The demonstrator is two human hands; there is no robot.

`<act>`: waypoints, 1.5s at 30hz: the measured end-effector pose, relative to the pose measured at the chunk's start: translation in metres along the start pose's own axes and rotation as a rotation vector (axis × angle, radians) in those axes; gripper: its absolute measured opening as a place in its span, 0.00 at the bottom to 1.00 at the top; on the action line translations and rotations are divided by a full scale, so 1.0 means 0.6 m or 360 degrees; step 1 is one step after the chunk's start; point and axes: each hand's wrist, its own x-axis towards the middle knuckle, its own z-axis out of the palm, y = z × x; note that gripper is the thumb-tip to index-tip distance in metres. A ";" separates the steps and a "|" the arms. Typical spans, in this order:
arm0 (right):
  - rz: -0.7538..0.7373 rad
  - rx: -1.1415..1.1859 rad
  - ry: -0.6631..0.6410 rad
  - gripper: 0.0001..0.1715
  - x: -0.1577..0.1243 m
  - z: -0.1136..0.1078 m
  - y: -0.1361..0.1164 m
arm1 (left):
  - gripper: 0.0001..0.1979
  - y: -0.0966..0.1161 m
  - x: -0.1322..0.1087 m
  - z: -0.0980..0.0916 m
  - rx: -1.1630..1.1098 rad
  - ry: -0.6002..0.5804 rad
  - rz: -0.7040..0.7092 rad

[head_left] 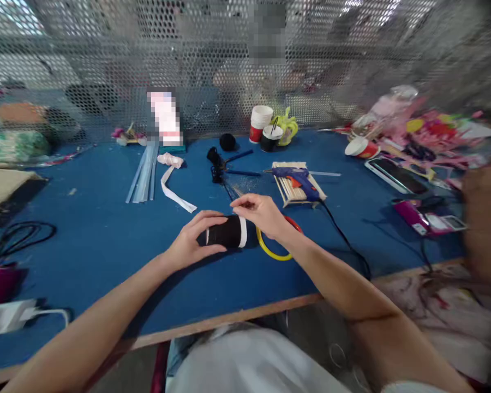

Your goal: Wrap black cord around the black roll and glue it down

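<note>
My left hand (192, 240) is wrapped round a cup covered in black material (228, 232) that lies on its side on the blue table (106, 229), its white rim showing at the right end. My right hand (262, 212) hovers just above the cup's right end with fingertips pinched together on something too thin to make out. A yellow and red ring (275, 252) lies on the table under my right wrist.
A blue glue gun (300, 180) rests on a bundle of wooden sticks (291, 190), its black cord (346, 240) running to the table edge. Paper cups (262, 123), white ribbon (172, 188), clear strips (144, 172), black yarn (227, 142), phones (396, 174) and craft clutter lie around. A mesh screen (213, 65) stands behind.
</note>
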 end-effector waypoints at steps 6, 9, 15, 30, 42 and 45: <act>0.0017 0.0076 -0.0040 0.09 -0.002 -0.004 0.011 | 0.27 0.002 0.001 -0.003 -0.0010 -0.0010 -0.0029; 0.0048 0.0101 -0.0059 0.09 -0.002 -0.004 0.013 | 0.26 0.001 0.002 -0.003 0.0014 -0.0019 -0.0036; 0.0118 0.0125 -0.0076 0.09 -0.005 -0.004 0.007 | 0.26 0.003 0.001 -0.004 0.0058 -0.0037 -0.0017; 0.0163 0.0020 -0.0053 0.10 -0.007 -0.003 -0.003 | 0.25 0.001 -0.003 0.000 0.0107 -0.0023 -0.0035; 0.0202 0.0130 0.0073 0.12 -0.003 0.006 0.016 | 0.33 -0.006 -0.002 0.007 -0.0069 0.0106 -0.0224; 0.0202 0.0133 0.0079 0.12 -0.004 0.009 0.016 | 0.34 -0.005 -0.004 0.007 -0.0070 0.0098 -0.0293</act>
